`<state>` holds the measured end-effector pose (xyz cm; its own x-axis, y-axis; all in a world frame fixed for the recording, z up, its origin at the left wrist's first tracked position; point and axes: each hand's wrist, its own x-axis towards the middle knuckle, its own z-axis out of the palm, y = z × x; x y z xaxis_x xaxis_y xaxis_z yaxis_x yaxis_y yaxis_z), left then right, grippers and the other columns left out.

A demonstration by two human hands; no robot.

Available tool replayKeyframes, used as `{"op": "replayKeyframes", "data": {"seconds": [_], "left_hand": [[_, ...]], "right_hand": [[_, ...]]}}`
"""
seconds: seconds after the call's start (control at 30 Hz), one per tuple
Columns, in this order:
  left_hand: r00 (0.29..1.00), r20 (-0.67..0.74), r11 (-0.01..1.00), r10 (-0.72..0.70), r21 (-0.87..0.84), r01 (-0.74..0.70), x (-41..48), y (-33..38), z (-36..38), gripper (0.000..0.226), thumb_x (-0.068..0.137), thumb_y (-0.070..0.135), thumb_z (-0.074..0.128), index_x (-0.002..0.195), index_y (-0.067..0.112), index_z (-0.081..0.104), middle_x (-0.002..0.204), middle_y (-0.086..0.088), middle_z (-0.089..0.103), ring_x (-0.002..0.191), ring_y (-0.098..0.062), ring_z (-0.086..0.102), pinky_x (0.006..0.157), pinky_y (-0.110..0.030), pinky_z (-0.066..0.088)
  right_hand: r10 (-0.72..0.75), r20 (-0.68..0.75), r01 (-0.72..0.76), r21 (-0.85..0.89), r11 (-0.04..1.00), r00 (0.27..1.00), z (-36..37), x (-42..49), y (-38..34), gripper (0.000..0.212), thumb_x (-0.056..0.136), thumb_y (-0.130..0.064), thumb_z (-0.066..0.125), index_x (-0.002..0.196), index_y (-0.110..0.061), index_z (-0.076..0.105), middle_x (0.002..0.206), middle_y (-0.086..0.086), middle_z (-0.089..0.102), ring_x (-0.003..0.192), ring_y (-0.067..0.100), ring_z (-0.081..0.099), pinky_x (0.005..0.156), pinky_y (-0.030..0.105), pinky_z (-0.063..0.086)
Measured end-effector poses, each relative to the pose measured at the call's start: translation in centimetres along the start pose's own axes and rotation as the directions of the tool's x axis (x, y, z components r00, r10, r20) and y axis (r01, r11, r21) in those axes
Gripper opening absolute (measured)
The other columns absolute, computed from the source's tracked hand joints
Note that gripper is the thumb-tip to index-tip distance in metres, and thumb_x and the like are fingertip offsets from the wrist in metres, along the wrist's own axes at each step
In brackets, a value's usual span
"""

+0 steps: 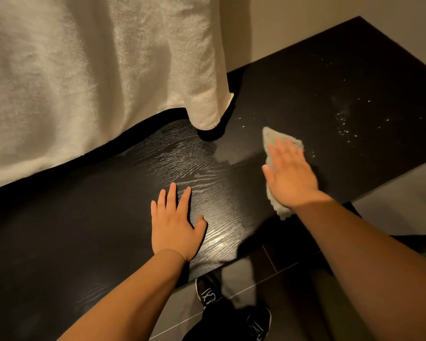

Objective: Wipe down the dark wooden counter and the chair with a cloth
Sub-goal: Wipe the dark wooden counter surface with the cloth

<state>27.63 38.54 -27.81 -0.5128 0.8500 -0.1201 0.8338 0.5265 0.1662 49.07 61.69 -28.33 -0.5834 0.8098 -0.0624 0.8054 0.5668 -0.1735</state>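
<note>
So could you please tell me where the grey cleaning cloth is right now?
In the head view, the crumpled grey cloth lies right of centre on the dark wooden counter, pressed flat under the right hand, just left of the scattered droplets.

Your dark wooden counter [123, 217] ran across the view from lower left to upper right, its near-black top showing pale, open grain where the light caught it. A damp-looking sheen lay over the middle stretch, while small droplets or specks were scattered over the far right part. Your cloth [274, 141] was a small, pale grey, crumpled rag lying flat on that counter, right of centre, just short of the speckled patch. You had most of it covered: one pointed corner stuck out toward the far side, and a frayed end showed near the counter's front edge. No chair was clear to you here.
</note>
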Motion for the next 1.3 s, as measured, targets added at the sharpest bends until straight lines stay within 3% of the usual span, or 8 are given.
{"op": "replayKeyframes", "data": {"seconds": [0.1, 0.2, 0.37, 0.63, 0.87, 1.03, 1.13, 1.3], "left_hand": [[1.0, -0.002, 1.0, -0.002, 0.006, 0.002, 0.1, 0.0, 0.1, 0.077, 0.092, 0.061, 0.038, 0.163, 0.034, 0.028, 0.175, -0.003, 0.011, 0.161, -0.029, 0.003, 0.13, -0.052, 0.005], [1.0, -0.001, 1.0, -0.001, 0.003, 0.001, 0.0, -0.1, 0.0, 0.077, 0.092, 0.062, 0.038, 0.164, 0.034, 0.028, 0.175, -0.003, 0.01, 0.161, -0.03, 0.003, 0.13, -0.052, 0.005], [1.0, 0.01, 1.0, -0.008, 0.012, 0.008, 0.0, 0.1, -0.2, 0.077, 0.093, 0.063, 0.036, 0.164, 0.034, 0.026, 0.174, -0.006, 0.015, 0.16, -0.031, 0.005, 0.13, -0.052, 0.004], [0.999, -0.048, 0.999, -0.022, -0.027, 0.021, 1.7, 0.4, -1.1, 0.067, 0.092, 0.057, 0.045, 0.15, 0.025, 0.05, 0.144, -0.015, 0.048, 0.14, -0.032, 0.038, 0.124, -0.056, 0.023], [0.999, -0.027, 0.999, 0.045, -0.019, -0.046, 7.6, 0.1, -1.3, 0.07, 0.097, 0.056, 0.047, 0.159, 0.026, 0.035, 0.167, -0.017, 0.022, 0.155, -0.034, 0.018, 0.129, -0.055, 0.008], [0.998, -0.036, 0.999, 0.048, -0.01, -0.048, 8.2, 0.3, -0.3, 0.074, 0.096, 0.056, 0.039, 0.163, 0.027, 0.029, 0.173, -0.009, 0.014, 0.16, -0.03, 0.006, 0.129, -0.055, 0.005], [0.998, -0.025, 0.998, 0.059, 0.001, -0.059, 8.4, 0.1, -0.1, 0.075, 0.096, 0.056, 0.037, 0.164, 0.027, 0.025, 0.175, -0.008, 0.009, 0.161, -0.029, 0.002, 0.129, -0.056, 0.003], [0.999, -0.004, 0.999, 0.052, 0.013, -0.052, 8.4, 0.2, -0.3, 0.078, 0.094, 0.057, 0.037, 0.165, 0.027, 0.024, 0.175, -0.008, 0.008, 0.161, -0.029, 0.001, 0.129, -0.057, 0.004]], "right_hand": [[0.168, 0.001, -0.168, 0.012, 0.986, 0.986, 0.8, 0.2, -1.8, 0.069, 0.105, -0.048, 0.027, 0.164, -0.014, 0.016, 0.169, 0.017, 0.017, 0.157, 0.039, 0.011, 0.128, 0.053, 0.009], [-0.059, 0.028, 0.06, -0.033, 0.998, 0.998, 2.3, -2.1, -7.5, 0.075, 0.102, -0.048, 0.028, 0.165, -0.014, 0.004, 0.171, 0.016, 0.011, 0.157, 0.04, 0.008, 0.126, 0.056, 0.01], [-0.356, 0.089, 0.355, 0.026, 0.935, 0.93, 1.2, -3.2, -7.3, 0.071, 0.101, -0.046, 0.034, 0.165, -0.022, 0.014, 0.17, 0.008, 0.019, 0.158, 0.029, 0.012, 0.129, 0.049, 0.011], [0.146, 0.068, -0.147, 0.012, 0.989, 0.987, -0.4, 0.7, -2.7, 0.072, 0.104, -0.047, 0.027, 0.165, -0.016, 0.005, 0.171, 0.016, 0.012, 0.157, 0.038, 0.006, 0.128, 0.054, 0.007], [-0.307, 0.114, 0.302, 0.059, 0.952, 0.945, 2.0, -0.5, -7.6, 0.068, 0.102, -0.045, 0.028, 0.165, -0.021, 0.018, 0.172, 0.006, 0.016, 0.159, 0.027, 0.007, 0.127, 0.05, 0.014], [0.142, -0.012, -0.143, -0.008, 0.99, 0.99, 0.2, 3.6, -0.3, 0.064, 0.105, -0.043, 0.023, 0.162, -0.015, 0.02, 0.168, 0.015, 0.023, 0.156, 0.037, 0.019, 0.128, 0.051, 0.013], [0.239, -0.025, -0.239, 0.003, 0.971, 0.971, 0.7, 4.0, -2.1, 0.066, 0.105, -0.046, 0.024, 0.162, -0.012, 0.022, 0.168, 0.017, 0.021, 0.156, 0.039, 0.016, 0.128, 0.052, 0.009], [-0.231, 0.016, 0.231, 0.012, 0.973, 0.973, 2.8, 1.9, -10.0, 0.066, 0.099, -0.033, 0.047, 0.158, -0.006, 0.035, 0.162, 0.019, 0.035, 0.15, 0.044, 0.029, 0.123, 0.059, 0.022]]}}
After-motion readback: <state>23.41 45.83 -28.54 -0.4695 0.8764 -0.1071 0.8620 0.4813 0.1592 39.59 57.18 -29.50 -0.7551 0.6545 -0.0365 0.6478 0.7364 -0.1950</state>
